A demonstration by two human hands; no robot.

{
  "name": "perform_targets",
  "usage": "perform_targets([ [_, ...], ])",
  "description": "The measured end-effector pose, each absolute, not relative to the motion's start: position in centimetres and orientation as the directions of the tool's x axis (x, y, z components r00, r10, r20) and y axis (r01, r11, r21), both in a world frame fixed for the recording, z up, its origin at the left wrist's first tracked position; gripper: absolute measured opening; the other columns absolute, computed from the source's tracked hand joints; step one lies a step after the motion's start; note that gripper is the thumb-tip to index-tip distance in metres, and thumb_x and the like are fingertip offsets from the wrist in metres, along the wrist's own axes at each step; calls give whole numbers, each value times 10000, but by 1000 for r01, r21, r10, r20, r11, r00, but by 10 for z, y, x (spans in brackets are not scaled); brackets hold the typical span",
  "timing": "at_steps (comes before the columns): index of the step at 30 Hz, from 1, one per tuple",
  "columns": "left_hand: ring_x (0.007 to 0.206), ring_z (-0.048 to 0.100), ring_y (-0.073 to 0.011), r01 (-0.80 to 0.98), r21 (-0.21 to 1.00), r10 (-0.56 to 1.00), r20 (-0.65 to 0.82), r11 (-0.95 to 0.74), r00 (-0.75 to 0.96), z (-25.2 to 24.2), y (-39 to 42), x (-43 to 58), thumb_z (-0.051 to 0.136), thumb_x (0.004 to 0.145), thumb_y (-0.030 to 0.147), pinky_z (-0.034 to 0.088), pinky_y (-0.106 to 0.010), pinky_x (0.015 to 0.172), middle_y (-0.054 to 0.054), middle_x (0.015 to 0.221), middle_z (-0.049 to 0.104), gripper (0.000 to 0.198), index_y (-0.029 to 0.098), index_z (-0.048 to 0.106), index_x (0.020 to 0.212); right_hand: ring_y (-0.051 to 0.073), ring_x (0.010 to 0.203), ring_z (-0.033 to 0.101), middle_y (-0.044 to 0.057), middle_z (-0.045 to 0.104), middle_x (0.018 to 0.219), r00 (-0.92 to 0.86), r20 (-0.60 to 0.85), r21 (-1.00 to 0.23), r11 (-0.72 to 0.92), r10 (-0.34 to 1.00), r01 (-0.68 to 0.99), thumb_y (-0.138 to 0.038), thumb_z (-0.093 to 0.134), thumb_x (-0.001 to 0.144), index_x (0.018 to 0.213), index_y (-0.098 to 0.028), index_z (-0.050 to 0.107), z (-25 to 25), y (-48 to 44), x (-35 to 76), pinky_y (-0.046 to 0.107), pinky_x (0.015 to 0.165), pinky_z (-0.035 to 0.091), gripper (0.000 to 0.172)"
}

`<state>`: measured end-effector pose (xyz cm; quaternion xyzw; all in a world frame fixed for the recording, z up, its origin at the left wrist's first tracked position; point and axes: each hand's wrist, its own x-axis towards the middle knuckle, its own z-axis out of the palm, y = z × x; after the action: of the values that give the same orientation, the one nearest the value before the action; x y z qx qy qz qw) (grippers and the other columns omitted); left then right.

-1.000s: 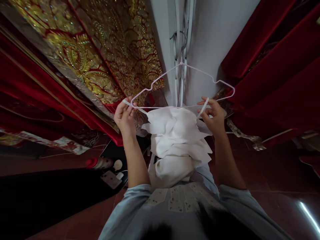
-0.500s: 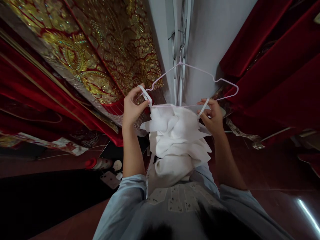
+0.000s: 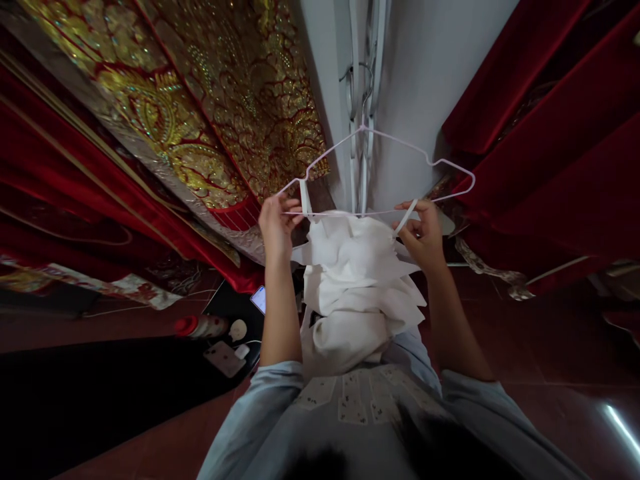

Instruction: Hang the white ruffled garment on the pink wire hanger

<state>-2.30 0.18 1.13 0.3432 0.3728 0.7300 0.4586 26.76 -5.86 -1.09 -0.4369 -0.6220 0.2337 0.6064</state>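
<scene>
A white ruffled garment hangs in front of me from a thin white wire hanger, whose hook sits on a wall hook. The garment's left strap is looped over the hanger's left notch. My left hand is closed just below that strap, against the hanger's bottom wire. My right hand pinches the right strap, which lies below the hanger's right arm and is not over it.
Gold-embroidered red fabric hangs at the left and red velvet at the right. On the dark floor at lower left lie a red-capped bottle, a phone and a lit screen.
My left hand lifted the left strap up and hooked it over the hanger's left notch, then dropped below it. The right hand kept its hold on the right strap.
</scene>
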Motion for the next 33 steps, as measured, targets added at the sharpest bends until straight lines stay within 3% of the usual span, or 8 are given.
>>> perform_targets([
  [3,754,767,-142,-474,837,944,137,-273,-301,-6,-12,-6,736,949,564,587,-219,715,-43,814,794,354,223,665,882,49,538,450,23,715,1244,104,565,-800,512,819,312,-302,756,864,1183,-283,616,-12,-56,268,257,487,390,348],
  [6,767,771,-135,-460,811,912,205,-362,-357,-8,-19,1,723,959,579,572,-210,744,-30,775,783,379,229,628,854,151,789,683,50,755,1203,247,651,-749,554,718,364,-346,782,844,1194,-272,647,-10,-49,289,353,749,588,382],
  [8,800,783,-149,-419,816,891,236,-399,-389,-2,-19,-1,721,957,602,573,-223,770,-13,743,758,399,236,609,844,219,987,741,74,768,1150,450,683,-728,586,575,356,-367,799,836,1147,-259,672,-6,-43,313,426,918,597,352],
  [11,831,795,-170,-384,824,878,254,-416,-407,4,-18,-7,719,943,642,569,-240,786,-7,731,738,441,240,580,829,236,984,747,110,771,1159,559,663,-728,601,498,328,-342,857,790,1101,-251,706,6,-32,343,439,934,581,358],
  [18,762,779,-172,-436,815,902,226,-381,-367,0,-20,-3,708,952,648,568,-251,733,-15,749,755,450,242,556,834,237,902,667,42,746,970,203,684,-678,506,701,533,-285,827,813,1023,-285,734,47,-14,331,478,904,573,229],
  [27,667,755,-141,-464,825,925,172,-324,-340,0,-23,-2,664,1013,573,588,-239,707,-22,760,776,397,229,588,829,341,1177,598,97,651,1117,171,849,-448,510,500,734,-288,774,831,1071,-282,679,62,-29,301,617,1078,496,259],
  [30,676,757,-142,-464,825,926,171,-322,-337,-1,-23,0,656,1020,565,583,-239,708,-26,772,776,388,228,593,837,281,1031,633,80,659,1118,99,808,-481,554,580,680,-252,684,867,1103,-290,697,46,-44,285,529,971,559,240],
  [33,696,763,-145,-456,825,921,183,-334,-344,-4,-23,0,665,1006,584,584,-244,724,-32,795,787,391,228,609,854,176,749,571,73,666,1263,-134,579,-589,527,804,613,-263,689,875,1276,-310,684,26,-60,268,402,748,570,404],
])
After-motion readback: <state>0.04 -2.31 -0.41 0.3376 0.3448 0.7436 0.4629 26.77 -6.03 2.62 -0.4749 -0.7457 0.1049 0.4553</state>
